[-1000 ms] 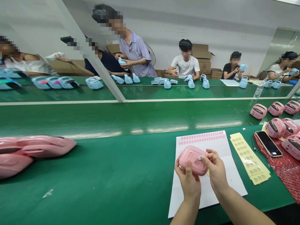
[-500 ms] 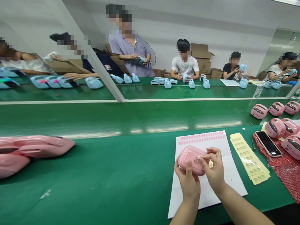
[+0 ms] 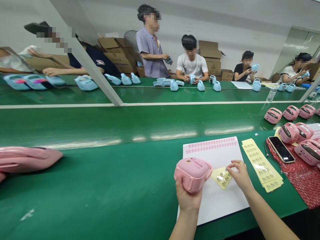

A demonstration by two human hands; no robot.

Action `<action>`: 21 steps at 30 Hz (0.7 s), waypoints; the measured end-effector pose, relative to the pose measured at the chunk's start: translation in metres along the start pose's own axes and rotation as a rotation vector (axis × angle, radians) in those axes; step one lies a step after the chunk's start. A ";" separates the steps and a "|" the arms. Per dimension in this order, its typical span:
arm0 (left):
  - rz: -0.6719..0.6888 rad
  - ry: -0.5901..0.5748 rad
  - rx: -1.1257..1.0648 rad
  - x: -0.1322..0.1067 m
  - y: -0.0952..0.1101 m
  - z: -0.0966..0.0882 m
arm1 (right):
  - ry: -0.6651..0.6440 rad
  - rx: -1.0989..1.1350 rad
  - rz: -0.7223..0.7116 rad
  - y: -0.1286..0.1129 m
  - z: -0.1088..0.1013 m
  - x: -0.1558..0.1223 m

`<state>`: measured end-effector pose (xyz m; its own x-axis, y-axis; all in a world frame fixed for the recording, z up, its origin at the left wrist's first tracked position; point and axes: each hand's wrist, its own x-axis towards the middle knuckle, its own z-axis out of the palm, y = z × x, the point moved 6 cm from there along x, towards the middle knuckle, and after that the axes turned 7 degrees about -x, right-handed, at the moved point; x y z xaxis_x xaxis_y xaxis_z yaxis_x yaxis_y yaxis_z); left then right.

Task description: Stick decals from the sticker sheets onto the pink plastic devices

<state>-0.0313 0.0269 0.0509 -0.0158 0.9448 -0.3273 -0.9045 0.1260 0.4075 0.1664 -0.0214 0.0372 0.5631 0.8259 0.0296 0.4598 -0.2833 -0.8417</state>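
My left hand [image 3: 188, 196] holds up a pink rounded plastic device [image 3: 193, 175] from below, with its handle and a printed top face showing. To its right, my right hand [image 3: 238, 175] has thumb and forefinger pinched at the corner of a small yellow sticker sheet [image 3: 222, 178]. Whether a single sticker is between those fingertips is too small to tell. Beneath both lies a white paper sheet [image 3: 212, 213] with rows of small pink stickers [image 3: 211, 145] along its far edge.
Right of the paper are longer yellow sticker sheets [image 3: 262, 166], a phone [image 3: 281, 149] on red bubble wrap [image 3: 300, 183], and several pink devices [image 3: 288, 132]. More pink pieces [image 3: 27, 160] lie at left. Across the green bench, co-workers [image 3: 192, 66] handle blue devices [image 3: 200, 85].
My right hand has moved off the pink device to the yellow sticker sheet. My left hand has turned the device so its printed top shows. The standing co-worker has turned to the right.
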 end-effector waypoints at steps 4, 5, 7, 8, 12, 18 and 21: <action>-0.120 -0.064 -0.084 0.012 -0.008 -0.018 | 0.045 -0.111 -0.051 0.015 0.016 0.000; -0.160 -0.074 -0.105 0.015 -0.011 -0.024 | 0.072 -0.159 -0.089 0.016 0.020 -0.003; -0.231 -0.106 -0.157 0.020 -0.017 -0.035 | 0.121 -0.285 -0.188 0.014 0.028 -0.007; -0.260 -0.126 -0.187 0.022 -0.020 -0.040 | 0.133 -0.352 -0.240 0.012 0.031 -0.008; -0.344 -0.165 -0.234 0.025 -0.027 -0.050 | 0.080 -0.483 -0.360 0.002 0.025 0.009; -0.339 -0.002 -0.118 0.021 -0.028 -0.050 | 0.107 -0.552 -0.319 -0.016 -0.013 0.097; -0.340 -0.032 -0.119 0.023 -0.028 -0.050 | 0.080 -0.574 -0.300 -0.013 -0.012 0.129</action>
<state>-0.0282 0.0303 -0.0110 0.3059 0.8641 -0.3997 -0.8992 0.4002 0.1770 0.2411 0.0827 0.0584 0.3923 0.8771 0.2772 0.8862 -0.2796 -0.3695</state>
